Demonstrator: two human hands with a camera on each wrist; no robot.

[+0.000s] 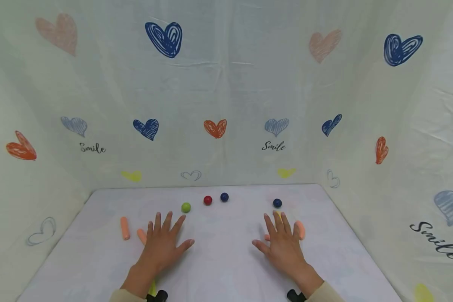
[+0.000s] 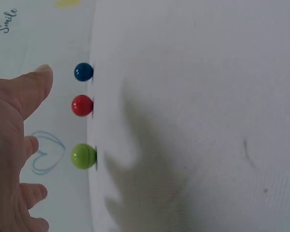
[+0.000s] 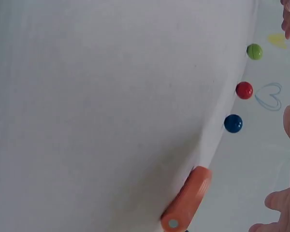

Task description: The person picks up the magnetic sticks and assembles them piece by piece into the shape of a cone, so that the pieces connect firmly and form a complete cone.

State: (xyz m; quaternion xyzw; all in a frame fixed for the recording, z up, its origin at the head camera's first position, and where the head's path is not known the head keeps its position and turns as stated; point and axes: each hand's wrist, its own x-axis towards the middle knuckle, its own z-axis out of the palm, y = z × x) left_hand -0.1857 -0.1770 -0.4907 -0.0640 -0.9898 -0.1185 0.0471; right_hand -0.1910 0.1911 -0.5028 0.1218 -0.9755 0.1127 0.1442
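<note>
My left hand [image 1: 162, 247] is spread palm down over the table's left half, its fingers straight and holding nothing. Just beyond its fingertips lies a green ball [image 1: 186, 207]. An orange stick [image 1: 141, 236] is partly covered by that hand, and another orange stick [image 1: 125, 228] lies farther left. Over the right half, my right hand [image 1: 284, 249] is likewise spread and holds nothing. Past its fingers sits a dark blue ball [image 1: 277, 203]. A curved orange piece [image 1: 300, 230] shows beside the fingers, and an orange piece [image 3: 187, 200] with a pale dot on its end lies beneath the hand.
A red ball [image 1: 208, 200] and a second dark blue ball [image 1: 224, 197] lie near the back edge. Something yellow [image 1: 279, 215] peeks from behind the right fingers. A yellow-green piece [image 1: 152, 288] lies by the left wrist. Heart-printed cloth [image 1: 218, 84] hangs behind and around the white table [image 1: 226, 268].
</note>
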